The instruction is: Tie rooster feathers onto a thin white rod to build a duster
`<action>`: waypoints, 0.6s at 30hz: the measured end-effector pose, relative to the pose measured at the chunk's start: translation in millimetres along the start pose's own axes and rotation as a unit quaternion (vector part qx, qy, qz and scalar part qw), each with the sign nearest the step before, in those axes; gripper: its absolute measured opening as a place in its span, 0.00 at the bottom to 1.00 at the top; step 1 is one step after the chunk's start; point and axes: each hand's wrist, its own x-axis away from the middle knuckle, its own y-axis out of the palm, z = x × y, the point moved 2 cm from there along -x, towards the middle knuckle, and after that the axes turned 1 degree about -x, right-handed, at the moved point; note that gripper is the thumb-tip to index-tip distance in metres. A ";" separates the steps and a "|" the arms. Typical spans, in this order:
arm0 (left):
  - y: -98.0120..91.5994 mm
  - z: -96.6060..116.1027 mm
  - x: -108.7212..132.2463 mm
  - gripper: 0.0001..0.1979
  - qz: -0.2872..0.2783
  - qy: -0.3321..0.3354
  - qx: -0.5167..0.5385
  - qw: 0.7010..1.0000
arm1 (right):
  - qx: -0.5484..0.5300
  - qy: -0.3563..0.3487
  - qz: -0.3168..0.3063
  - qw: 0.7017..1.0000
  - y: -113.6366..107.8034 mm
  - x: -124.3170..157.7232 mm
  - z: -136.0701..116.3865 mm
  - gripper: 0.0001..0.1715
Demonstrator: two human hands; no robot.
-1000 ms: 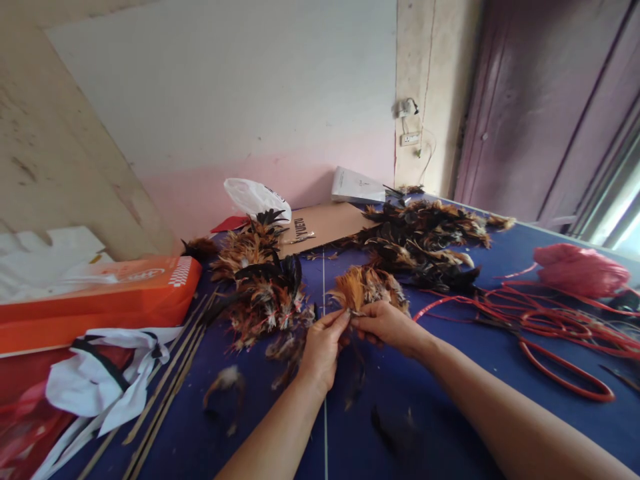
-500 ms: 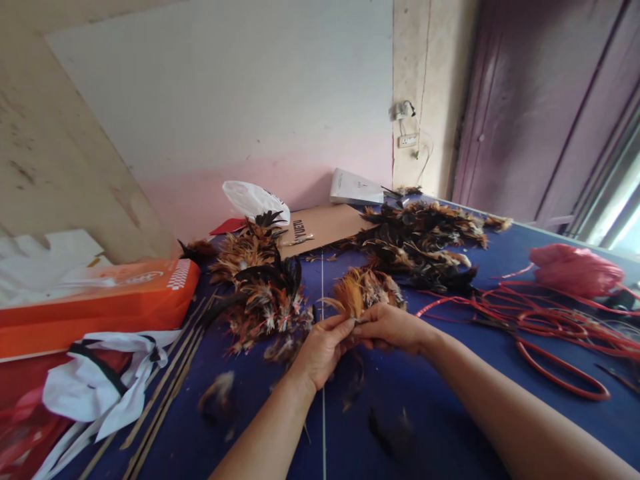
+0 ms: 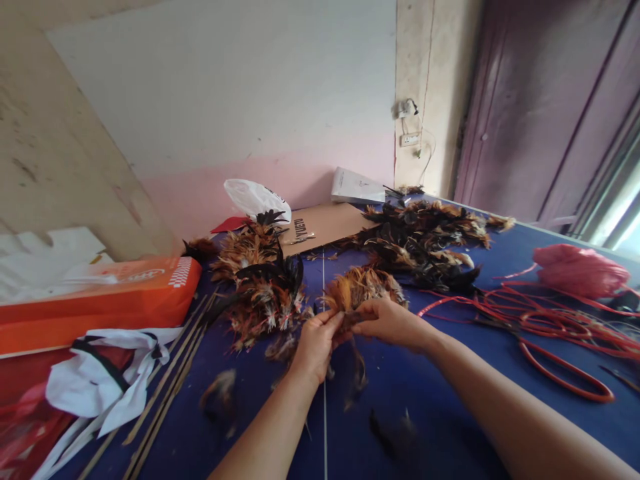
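Observation:
My left hand (image 3: 314, 343) and my right hand (image 3: 389, 321) meet over the blue table (image 3: 450, 413), both pinching the base of a small bunch of orange-brown feathers (image 3: 360, 287) that fans away from me. The fingers of both hands are closed on the bunch. A few dark loose feathers (image 3: 356, 380) hang or lie just below the hands. A pile of bound brown and black feathers (image 3: 263, 287) lies to the left of my left hand.
A larger heap of dark feathers (image 3: 425, 240) sits behind. Red cord (image 3: 550, 333) and a pink bag (image 3: 580, 270) lie at right. Thin wooden sticks (image 3: 170, 380), white cloth (image 3: 100, 383) and an orange box (image 3: 100, 300) are at left. Cardboard (image 3: 325, 223) rests by the wall.
My left hand has shifted slightly left and down along the bunch's base; the feathers have turned a little. Both hands stay closed on the bunch.

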 end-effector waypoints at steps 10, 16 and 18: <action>4.4 2.1 2.8 0.09 0.018 -0.044 0.008 0.999 | -0.120 -0.002 0.076 0.990 -4.2 -5.5 8.4 0.15; 0.0 3.9 0.0 0.03 0.060 -0.048 0.056 0.995 | -0.163 0.003 0.066 0.984 -11.0 -1.1 -1.6 0.13; -1.8 5.3 -0.9 0.02 0.073 -0.042 0.061 0.995 | -0.136 0.003 0.054 0.989 -13.5 0.4 -3.9 0.12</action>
